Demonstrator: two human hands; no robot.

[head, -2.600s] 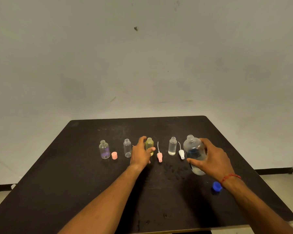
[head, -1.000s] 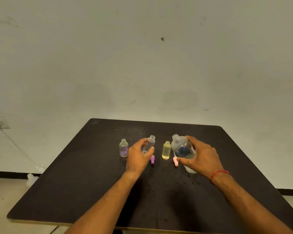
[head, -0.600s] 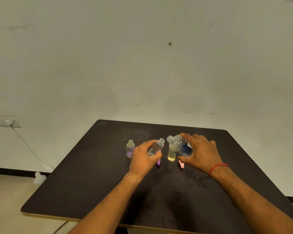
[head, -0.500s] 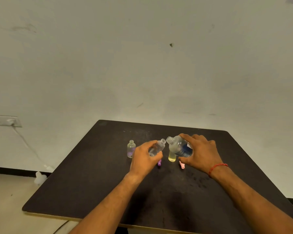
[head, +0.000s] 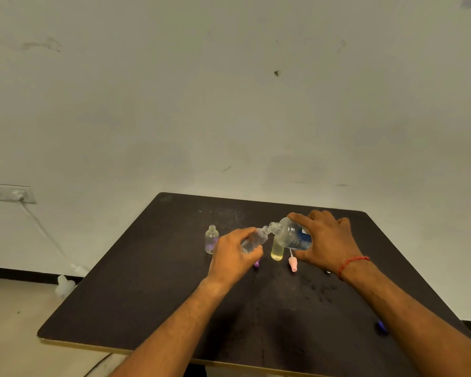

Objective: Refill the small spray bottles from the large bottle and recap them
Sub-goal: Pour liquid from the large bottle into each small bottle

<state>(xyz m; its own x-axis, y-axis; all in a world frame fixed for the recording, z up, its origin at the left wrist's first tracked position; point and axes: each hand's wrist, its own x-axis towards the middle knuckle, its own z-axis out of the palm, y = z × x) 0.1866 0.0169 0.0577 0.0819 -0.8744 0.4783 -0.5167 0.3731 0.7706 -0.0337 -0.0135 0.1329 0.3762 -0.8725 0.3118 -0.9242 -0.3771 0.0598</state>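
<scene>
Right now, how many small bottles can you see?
3: purple-tinted bottle standing left; clear bottle tilted in the left hand; yellow bottle behind the large bottle. The right hand may hide more.

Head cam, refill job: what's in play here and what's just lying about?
In play: large bottle in right hand, tipped to the small clear bottle in left hand; yellow bottle; purple-tinted bottle; pink spray cap; purple cap; blue cap.
Lying about: wall socket, its cable, white object on the floor.
</scene>
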